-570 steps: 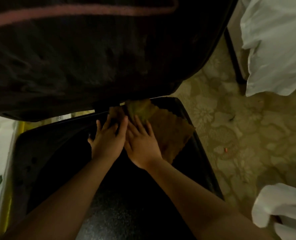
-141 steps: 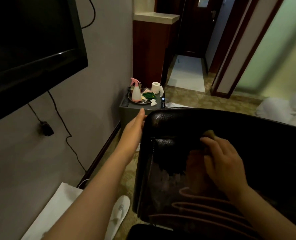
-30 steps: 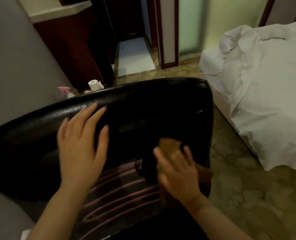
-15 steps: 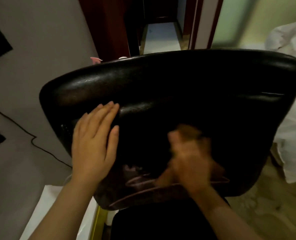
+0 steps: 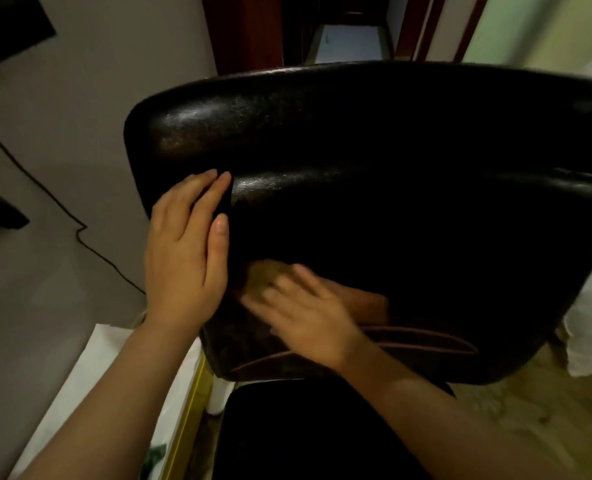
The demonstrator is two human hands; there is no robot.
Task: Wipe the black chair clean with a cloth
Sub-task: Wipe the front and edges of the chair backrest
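Brown cloth (image 5: 265, 277) under the flat, blurry right hand (image 5: 310, 317) has slid toward the left edge of the black chair (image 5: 409, 161) back, near the flat left hand (image 5: 187, 251), so wiping goes on.

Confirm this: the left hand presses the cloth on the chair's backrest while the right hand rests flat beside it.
Wrong way round. In the head view the right hand presses the cloth on the black chair's backrest; the left hand rests flat beside it.

Bare forearms, no sleeves, unadorned.
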